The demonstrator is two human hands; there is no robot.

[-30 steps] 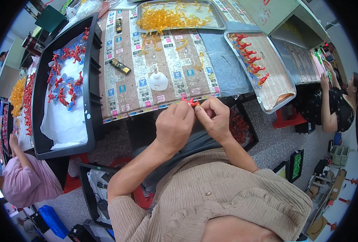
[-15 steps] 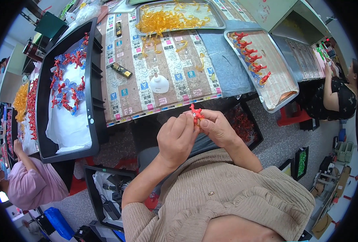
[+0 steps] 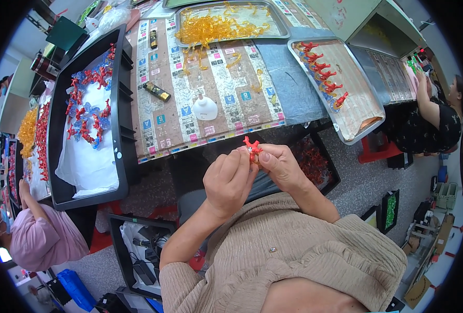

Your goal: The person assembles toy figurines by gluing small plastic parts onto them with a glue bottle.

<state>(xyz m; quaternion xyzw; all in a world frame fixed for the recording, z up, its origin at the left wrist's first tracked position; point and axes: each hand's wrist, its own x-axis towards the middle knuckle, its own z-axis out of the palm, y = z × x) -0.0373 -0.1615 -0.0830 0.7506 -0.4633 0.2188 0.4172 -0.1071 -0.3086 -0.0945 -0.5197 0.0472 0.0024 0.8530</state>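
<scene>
A small red plastic figure [image 3: 252,147] is pinched between both hands, just in front of the table edge. My left hand [image 3: 227,180] has its fingers closed on the figure's left side. On the other side, my right hand [image 3: 282,166] grips it between thumb and fingers. Its red limbs stick up above the fingertips; a bit of yellow shows beneath, mostly hidden. Farther right, a metal tray [image 3: 364,104] holds a row of red figures [image 3: 324,73] with blue and yellow parts. A white squat bottle [image 3: 205,108] stands on the table ahead.
A black crate [image 3: 119,115] at left holds red and blue pieces on white sheeting. Yellow translucent parts [image 3: 210,26] fill a far tray, with some loose on the table. Two black-and-gold tubes [image 3: 156,91] lie nearby. Co-workers sit at left [image 3: 49,235] and right [image 3: 432,120].
The red figure has tilted slightly in my fingers; both hands stay in nearly the same place. The co-worker at left has shifted an arm.
</scene>
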